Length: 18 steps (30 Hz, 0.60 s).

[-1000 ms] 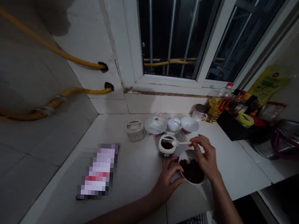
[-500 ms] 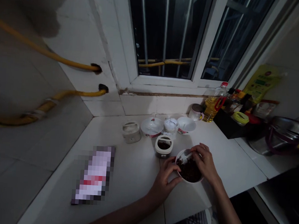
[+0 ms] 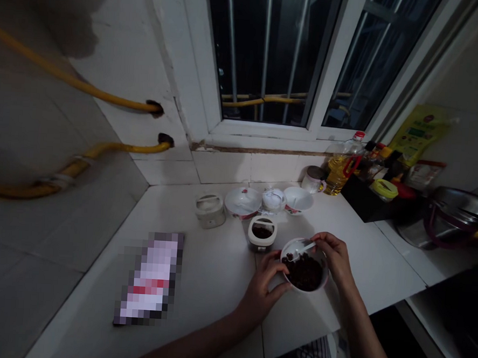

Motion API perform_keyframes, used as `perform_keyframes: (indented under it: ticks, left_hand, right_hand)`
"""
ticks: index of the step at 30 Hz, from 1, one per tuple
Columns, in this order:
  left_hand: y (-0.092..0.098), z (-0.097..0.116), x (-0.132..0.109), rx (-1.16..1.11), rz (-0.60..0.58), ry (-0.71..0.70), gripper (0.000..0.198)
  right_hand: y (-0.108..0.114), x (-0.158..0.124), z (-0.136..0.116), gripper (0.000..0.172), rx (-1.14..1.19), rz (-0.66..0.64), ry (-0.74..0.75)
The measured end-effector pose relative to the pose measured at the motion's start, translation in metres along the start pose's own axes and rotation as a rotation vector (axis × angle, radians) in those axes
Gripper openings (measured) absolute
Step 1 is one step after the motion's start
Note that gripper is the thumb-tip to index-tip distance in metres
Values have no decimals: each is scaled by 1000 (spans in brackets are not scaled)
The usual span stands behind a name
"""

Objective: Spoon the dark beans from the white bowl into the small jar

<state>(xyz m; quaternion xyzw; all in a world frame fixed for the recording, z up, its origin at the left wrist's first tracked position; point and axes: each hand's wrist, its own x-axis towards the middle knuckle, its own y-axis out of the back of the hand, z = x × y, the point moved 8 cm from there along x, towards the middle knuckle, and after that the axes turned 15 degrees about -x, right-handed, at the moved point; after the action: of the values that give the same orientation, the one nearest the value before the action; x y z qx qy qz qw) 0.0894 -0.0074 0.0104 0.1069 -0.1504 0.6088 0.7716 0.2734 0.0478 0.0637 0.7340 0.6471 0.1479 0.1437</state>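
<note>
A white bowl (image 3: 325, 276) with dark brown, crumbly food (image 3: 306, 273) in it stands near the counter's front edge. My left hand (image 3: 268, 281) grips the bowl's left side, its fingers and thumb on the rim. Between the fingers of my right hand (image 3: 333, 255) is the handle of a white spoon (image 3: 304, 249). The spoon slants over the far side of the bowl, its head down at the food. Just behind the bowl sits a small white-rimmed container (image 3: 262, 237) with more dark contents.
Behind are a lidded grey-white container (image 3: 210, 211), two floral bowls (image 3: 242, 202) and a wrapped white bundle (image 3: 273, 200). An oil bottle (image 3: 339, 171), a black condiment box (image 3: 365, 200) and a steel pot (image 3: 459, 219) stand right. A blurred-out flat object (image 3: 150, 279) lies left.
My right hand has drawn back to the right and a little down from over the bowl, bringing the spoon handle into clearer view. My left hand stays on the bowl.
</note>
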Motion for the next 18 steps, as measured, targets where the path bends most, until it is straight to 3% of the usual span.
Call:
perform_keyframes:
  ticks: [8,18]
  left_hand:
    - [0,1,0,-25,8,3,11]
    - [1,0,0,-23,14,4,11]
  right_hand:
    - [2,0,2,17,-144,54,25]
    - [-3,2,10,13,40,8,-47]
